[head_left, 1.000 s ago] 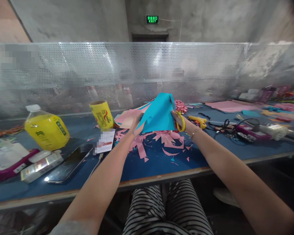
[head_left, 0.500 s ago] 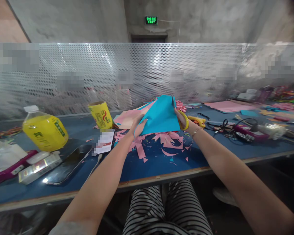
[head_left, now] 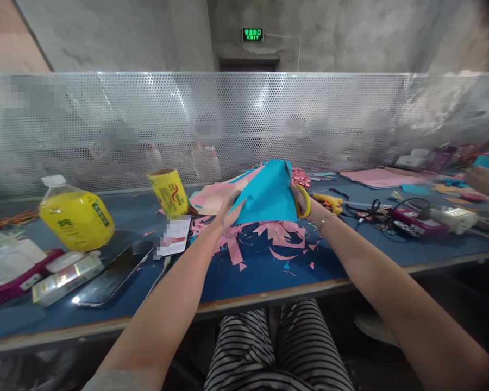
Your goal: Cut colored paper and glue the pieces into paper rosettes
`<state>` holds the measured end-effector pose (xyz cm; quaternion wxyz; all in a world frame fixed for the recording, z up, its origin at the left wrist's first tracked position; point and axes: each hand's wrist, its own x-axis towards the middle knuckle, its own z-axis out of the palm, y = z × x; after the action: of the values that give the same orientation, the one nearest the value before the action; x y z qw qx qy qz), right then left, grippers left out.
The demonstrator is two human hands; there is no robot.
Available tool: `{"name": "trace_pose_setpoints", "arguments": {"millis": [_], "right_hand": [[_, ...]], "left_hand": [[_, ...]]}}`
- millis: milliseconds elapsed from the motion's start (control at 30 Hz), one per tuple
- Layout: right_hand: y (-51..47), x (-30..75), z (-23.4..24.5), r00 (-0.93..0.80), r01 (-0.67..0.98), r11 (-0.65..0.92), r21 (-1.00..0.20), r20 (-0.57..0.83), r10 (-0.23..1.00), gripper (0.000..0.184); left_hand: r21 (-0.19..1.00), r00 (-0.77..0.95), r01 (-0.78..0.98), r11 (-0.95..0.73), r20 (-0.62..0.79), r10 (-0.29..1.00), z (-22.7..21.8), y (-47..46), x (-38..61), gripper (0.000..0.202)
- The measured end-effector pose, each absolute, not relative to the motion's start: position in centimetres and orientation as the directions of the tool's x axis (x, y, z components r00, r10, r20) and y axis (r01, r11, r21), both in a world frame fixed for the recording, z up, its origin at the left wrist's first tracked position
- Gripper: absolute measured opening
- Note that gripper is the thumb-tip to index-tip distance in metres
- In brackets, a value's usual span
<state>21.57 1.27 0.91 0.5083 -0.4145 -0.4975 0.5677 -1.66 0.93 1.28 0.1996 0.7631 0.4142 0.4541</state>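
My left hand (head_left: 229,210) pinches the lower left edge of a folded blue paper sheet (head_left: 264,194) and holds it up above the table. My right hand (head_left: 303,202) grips yellow-handled scissors (head_left: 302,200), whose blades rise along the sheet's right edge. Pink paper scraps (head_left: 269,236) lie on the blue table (head_left: 236,271) directly below the sheet.
A yellow bottle (head_left: 76,216), a yellow tape roll (head_left: 168,191), a phone (head_left: 112,272) and small packages (head_left: 44,271) lie at the left. A glue gun (head_left: 330,202), cables and pink paper (head_left: 381,176) are at the right. Another person's hand (head_left: 487,182) reaches in at the far right.
The blue sheet has shifted slightly in my hands, with the scissors working along its right edge. Another person's hand has come into view at the far right.
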Motion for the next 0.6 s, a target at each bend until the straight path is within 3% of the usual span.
{"name": "trace_pose_setpoints", "arguments": {"millis": [100,200,300,433,600], "right_hand": [[1.5,22.2,1.0,-0.188,-0.122,-0.041,-0.992,-0.018,0.982,0.058],[1.6,22.6,1.1,-0.174,-0.068,-0.045,-0.997,-0.032,0.984,0.060],[1.7,22.6,1.0,-0.167,-0.100,-0.035,-0.994,-0.018,0.986,0.055],[2.0,22.6,0.5,-0.161,-0.141,0.032,-0.990,0.054,0.985,0.050],[2.5,22.9,0.0,-0.163,-0.147,-0.021,-0.989,0.003,0.987,0.054]], "left_hand": [[0.652,0.321,0.391,-0.650,0.565,0.760,1.1,1.2,-1.9,0.026],[0.712,0.383,0.310,-0.630,0.513,0.768,1.0,2.1,-1.6,0.019],[0.842,0.305,0.222,-0.491,0.419,0.855,1.3,2.8,-0.9,0.017],[0.878,0.233,0.172,-0.446,0.404,0.885,1.7,2.0,-0.5,0.021],[0.848,0.218,0.231,-0.476,0.432,0.875,2.2,-0.3,-1.2,0.014]]}}
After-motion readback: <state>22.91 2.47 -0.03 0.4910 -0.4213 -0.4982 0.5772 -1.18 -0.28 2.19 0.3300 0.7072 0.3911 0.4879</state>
